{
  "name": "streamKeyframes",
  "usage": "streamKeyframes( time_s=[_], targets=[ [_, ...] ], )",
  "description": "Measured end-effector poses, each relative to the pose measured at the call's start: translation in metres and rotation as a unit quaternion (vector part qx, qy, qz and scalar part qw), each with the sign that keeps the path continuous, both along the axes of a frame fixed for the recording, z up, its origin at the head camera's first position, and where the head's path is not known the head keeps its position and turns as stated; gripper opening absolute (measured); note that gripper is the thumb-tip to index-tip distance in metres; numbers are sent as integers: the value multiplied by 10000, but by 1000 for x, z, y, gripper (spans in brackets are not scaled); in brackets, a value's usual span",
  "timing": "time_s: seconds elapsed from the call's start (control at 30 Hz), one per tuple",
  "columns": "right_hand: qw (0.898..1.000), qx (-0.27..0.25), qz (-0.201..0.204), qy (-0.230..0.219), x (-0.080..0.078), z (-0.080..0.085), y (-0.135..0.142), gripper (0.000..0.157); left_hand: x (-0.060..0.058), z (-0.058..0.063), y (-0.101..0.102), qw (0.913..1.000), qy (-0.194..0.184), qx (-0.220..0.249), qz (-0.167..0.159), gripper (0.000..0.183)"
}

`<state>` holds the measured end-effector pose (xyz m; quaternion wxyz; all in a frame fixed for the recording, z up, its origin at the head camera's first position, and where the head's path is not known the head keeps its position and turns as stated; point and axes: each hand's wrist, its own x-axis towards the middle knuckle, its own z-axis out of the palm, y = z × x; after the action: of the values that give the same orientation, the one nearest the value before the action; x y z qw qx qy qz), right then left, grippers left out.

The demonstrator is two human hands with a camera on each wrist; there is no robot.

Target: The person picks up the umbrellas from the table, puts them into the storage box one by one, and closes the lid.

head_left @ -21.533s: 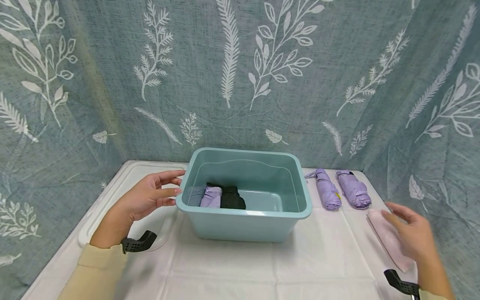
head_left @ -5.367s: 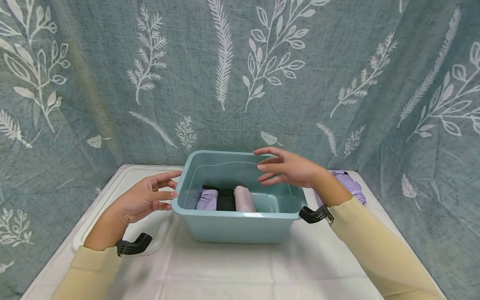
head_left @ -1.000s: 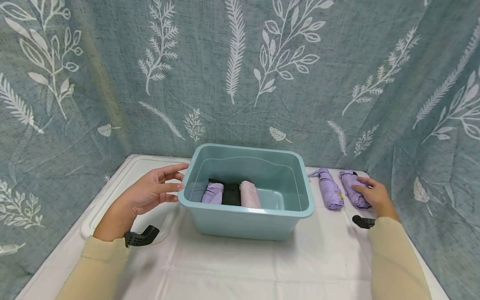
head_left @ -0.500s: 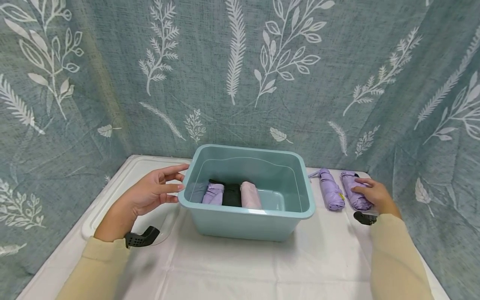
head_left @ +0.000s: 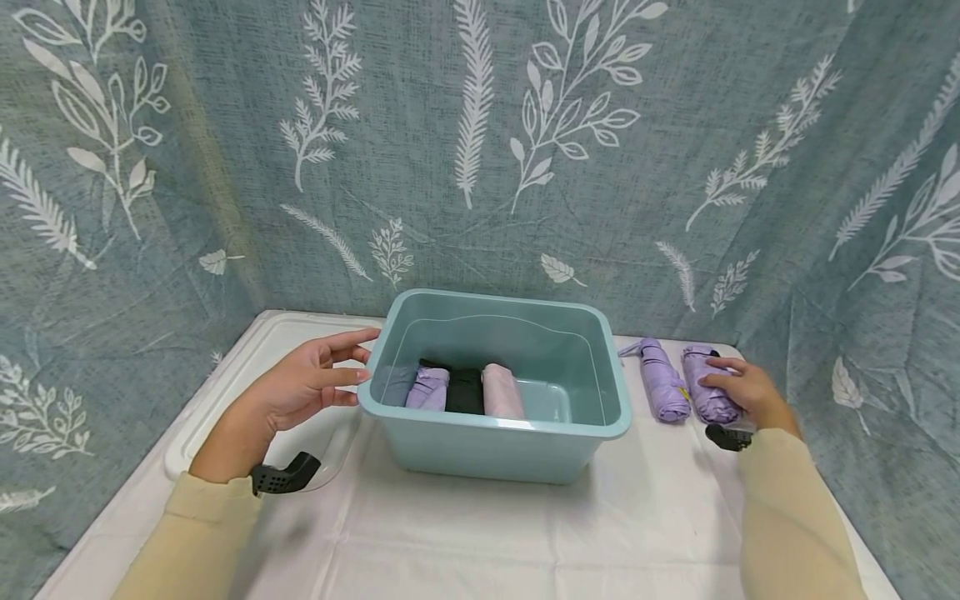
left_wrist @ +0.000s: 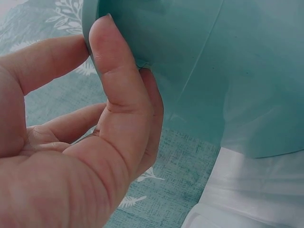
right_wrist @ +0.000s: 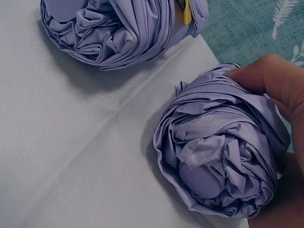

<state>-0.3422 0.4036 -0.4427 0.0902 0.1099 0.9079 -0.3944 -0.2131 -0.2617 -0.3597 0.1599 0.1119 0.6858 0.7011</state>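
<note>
My right hand grips a rolled purple umbrella at the table's right edge. In the right wrist view one finger lies over the top of this umbrella and others reach behind its side. A second purple umbrella, with a strap and a yellow tag, lies just left of it. My left hand touches the left rim of the teal bin with relaxed fingertips. Inside the bin, side by side, are a purple umbrella, a black rolled bundle and a pink rolled bundle.
A white lid-like tray lies under my left forearm, left of the bin. White cloth covers the table. A blue-green leaf-patterned curtain hangs close behind and along both sides.
Over the longer span, the pink bundle went from the table's right side into the bin. In the last second, the right-hand umbrella shifted slightly under my right hand; my left hand stayed at the rim.
</note>
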Motion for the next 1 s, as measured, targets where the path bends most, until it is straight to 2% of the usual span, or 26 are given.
streamKeyframes(
  time_s=[0.13, 0.47, 0.7, 0.87, 1.0],
  targets=[
    [9996, 279, 55, 75, -2, -1, 1, 75, 0, 0, 1, 10000, 1, -23, 12, 71],
    [9992, 177, 65, 366, -3, -3, -5, 70, 1, 1, 2, 10000, 9, -8, 33, 71],
    [9988, 405, 109, 243, -6, 1, -7, 70, 0, 1, 1, 10000, 21, 25, -3, 71],
    [9968, 685, 269, 327, -7, 5, -10, 69, 0, 3, 1, 10000, 18, 15, -13, 72],
    [9976, 607, 275, 199, -7, 8, -10, 70, 0, 4, 1, 10000, 9, 6, -24, 72]
  ],
)
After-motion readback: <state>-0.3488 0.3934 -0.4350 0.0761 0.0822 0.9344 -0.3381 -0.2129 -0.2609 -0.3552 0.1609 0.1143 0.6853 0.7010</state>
